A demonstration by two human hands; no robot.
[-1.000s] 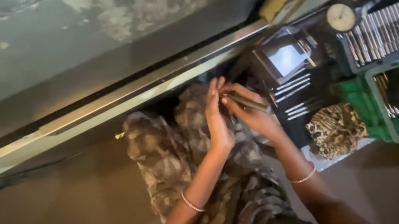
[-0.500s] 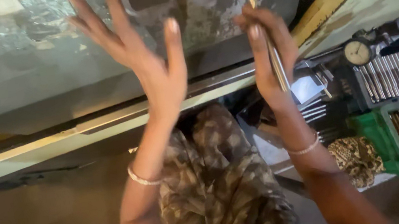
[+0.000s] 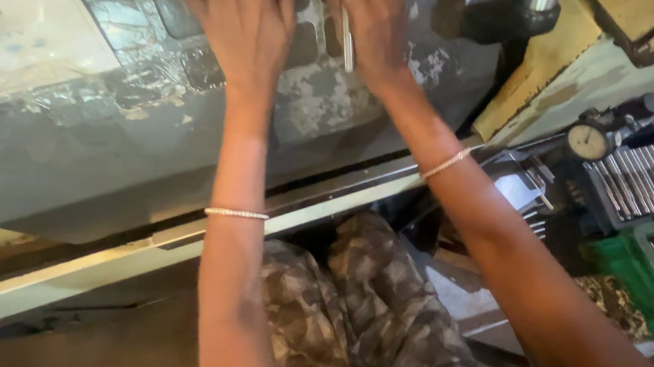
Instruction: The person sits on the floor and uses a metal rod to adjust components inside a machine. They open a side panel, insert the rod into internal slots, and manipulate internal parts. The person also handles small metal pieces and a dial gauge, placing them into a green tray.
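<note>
pressing higher on the machine panel (image 3: 165, 104) now: left hand (image 3: 247, 26) flat, right hand (image 3: 371, 9) grip pinching a metal rod (image 3: 346, 38).

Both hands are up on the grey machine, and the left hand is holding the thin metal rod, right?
Not quite. The head view shows the right hand holding the thin metal rod, not the left hand. Both hands are indeed up on the grey machine.

Bare forearms — thin beaded bracelet each wrist (image 3: 236, 213); camouflage trousers (image 3: 362, 322).
</note>
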